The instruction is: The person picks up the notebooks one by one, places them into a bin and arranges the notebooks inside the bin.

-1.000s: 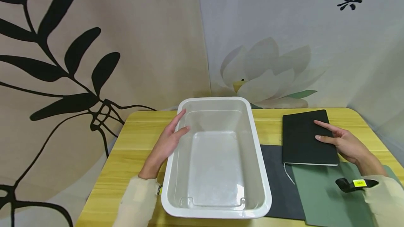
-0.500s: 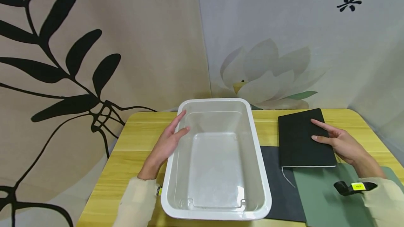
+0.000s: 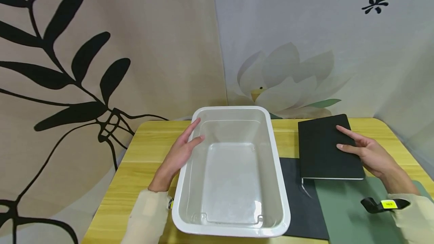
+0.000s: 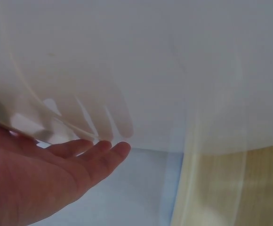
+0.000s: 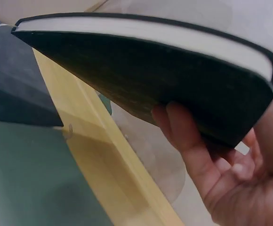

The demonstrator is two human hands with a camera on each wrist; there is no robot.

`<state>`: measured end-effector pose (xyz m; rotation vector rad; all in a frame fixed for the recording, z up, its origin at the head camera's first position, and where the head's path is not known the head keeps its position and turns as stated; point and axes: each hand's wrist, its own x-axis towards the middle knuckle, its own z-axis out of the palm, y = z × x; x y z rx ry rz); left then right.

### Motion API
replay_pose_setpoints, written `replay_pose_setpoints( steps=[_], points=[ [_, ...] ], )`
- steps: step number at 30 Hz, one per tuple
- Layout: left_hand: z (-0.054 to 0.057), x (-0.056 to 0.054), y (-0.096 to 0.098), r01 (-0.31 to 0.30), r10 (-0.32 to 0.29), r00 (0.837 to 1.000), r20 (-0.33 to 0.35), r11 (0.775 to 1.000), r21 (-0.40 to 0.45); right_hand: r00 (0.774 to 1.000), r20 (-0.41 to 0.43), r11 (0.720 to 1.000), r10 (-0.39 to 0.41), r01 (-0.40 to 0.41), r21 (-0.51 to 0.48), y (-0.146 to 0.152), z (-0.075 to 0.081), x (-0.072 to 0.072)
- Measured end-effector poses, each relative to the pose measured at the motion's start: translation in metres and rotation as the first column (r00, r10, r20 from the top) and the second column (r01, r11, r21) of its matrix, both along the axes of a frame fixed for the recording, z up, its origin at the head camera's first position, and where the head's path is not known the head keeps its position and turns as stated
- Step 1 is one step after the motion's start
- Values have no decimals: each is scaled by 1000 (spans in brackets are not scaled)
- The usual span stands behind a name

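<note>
A white plastic basin (image 3: 232, 183) stands at the middle of the table in the head view. My left hand (image 3: 176, 157) grips its left rim, thumb and index finger over the inside. In the left wrist view the other fingers of the left hand (image 4: 75, 169) lie along the outer wall. Over to the right, my right hand (image 3: 373, 157) holds a black notebook (image 3: 322, 150) by its right edge, thumb and index finger on the top cover. Seen from below in the right wrist view, the notebook (image 5: 141, 70) is raised above the table, with fingers (image 5: 186, 132) under it.
Right of the basin, a dark grey sheet (image 3: 301, 206) lies partly under a green one (image 3: 352, 210). The wooden table (image 3: 142, 153) ends at a patterned cloth backdrop (image 3: 162, 48). A white ribbon (image 3: 305, 189) hangs from the notebook.
The notebook in my right hand first shifted a little left, then its right side moved slightly right again. My left hand keeps its grip on the basin, which has barely moved.
</note>
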<state>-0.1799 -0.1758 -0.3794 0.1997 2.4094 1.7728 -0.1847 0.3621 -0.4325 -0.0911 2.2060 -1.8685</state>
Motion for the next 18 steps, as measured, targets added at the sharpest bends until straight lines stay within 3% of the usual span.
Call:
replay_pose_setpoints(
  steps=[5,11,18],
  points=[
    [-1,1,0,-12,12,1000,-8,1000,-11,998,6,980,59,-57,-190,-6,10,3],
    [0,2,1,-22,21,999,-26,1000,-13,996,2,960,94,-90,-263,-14,20,4],
    [0,2,2,-32,31,999,-17,999,-17,993,-20,958,114,-115,-261,-20,27,7]
  ],
)
